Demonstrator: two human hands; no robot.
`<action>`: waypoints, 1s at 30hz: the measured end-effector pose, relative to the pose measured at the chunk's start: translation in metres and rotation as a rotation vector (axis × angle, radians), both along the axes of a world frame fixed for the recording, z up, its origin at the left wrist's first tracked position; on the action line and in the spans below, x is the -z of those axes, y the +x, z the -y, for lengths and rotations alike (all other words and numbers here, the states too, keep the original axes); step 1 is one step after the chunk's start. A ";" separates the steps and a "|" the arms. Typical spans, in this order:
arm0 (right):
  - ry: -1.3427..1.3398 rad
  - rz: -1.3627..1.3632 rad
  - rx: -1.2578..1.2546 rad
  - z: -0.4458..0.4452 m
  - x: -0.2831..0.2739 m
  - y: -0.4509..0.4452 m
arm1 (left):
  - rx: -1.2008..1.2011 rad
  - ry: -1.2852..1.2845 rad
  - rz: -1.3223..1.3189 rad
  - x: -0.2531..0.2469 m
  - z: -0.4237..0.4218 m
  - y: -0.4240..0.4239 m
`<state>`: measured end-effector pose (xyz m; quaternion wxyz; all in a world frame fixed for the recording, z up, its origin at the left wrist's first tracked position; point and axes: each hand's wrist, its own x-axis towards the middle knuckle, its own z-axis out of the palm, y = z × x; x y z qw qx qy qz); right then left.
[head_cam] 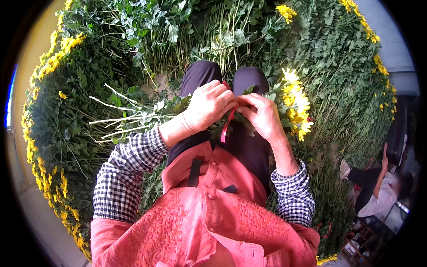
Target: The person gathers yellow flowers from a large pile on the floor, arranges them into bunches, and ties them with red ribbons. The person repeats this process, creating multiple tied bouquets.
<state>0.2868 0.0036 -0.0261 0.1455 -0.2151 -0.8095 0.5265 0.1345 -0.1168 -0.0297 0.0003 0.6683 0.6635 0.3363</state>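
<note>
Across my lap lies a bunch of yellow chrysanthemums, its flower heads [295, 103] to the right and its cut stems [116, 120] to the left. A red ribbon [227, 125] is around the middle of the bunch, one end hanging towards me. My left hand [210, 103] rests over the stems with its fingers closed on the ribbon. My right hand [262, 113] meets it from the other side, thumb and forefinger pinched at the same ribbon. The fingertips of both hands nearly touch, and the part of the ribbon between them is partly hidden.
Heaped leafy chrysanthemum stems [333, 66] surround me, with yellow flower heads [36, 160] along the outer edge at left and right. One loose yellow bloom [286, 13] lies ahead. Another person [377, 193] sits at the far right, near a shelf [362, 245] of small items.
</note>
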 end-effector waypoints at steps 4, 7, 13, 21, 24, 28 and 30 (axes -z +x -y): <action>-0.003 0.022 0.009 0.002 0.000 0.000 | 0.064 -0.041 0.046 -0.003 0.002 0.001; -0.020 -0.016 0.001 0.002 0.003 0.000 | 0.042 -0.072 0.060 -0.003 0.004 0.001; 0.127 -0.013 0.024 0.005 -0.001 0.001 | 0.062 -0.066 0.113 0.001 0.004 0.004; 0.386 0.087 0.143 0.010 0.001 -0.004 | 0.160 -0.118 -0.047 -0.015 0.021 0.003; 0.513 0.086 0.136 0.010 -0.002 -0.010 | 0.210 -0.159 -0.075 -0.017 0.041 0.004; 0.596 0.136 0.144 0.010 -0.004 -0.006 | 0.219 -0.091 -0.030 -0.012 0.046 0.018; 0.514 0.107 0.152 0.009 -0.004 -0.003 | 0.125 -0.029 -0.130 -0.014 0.048 0.025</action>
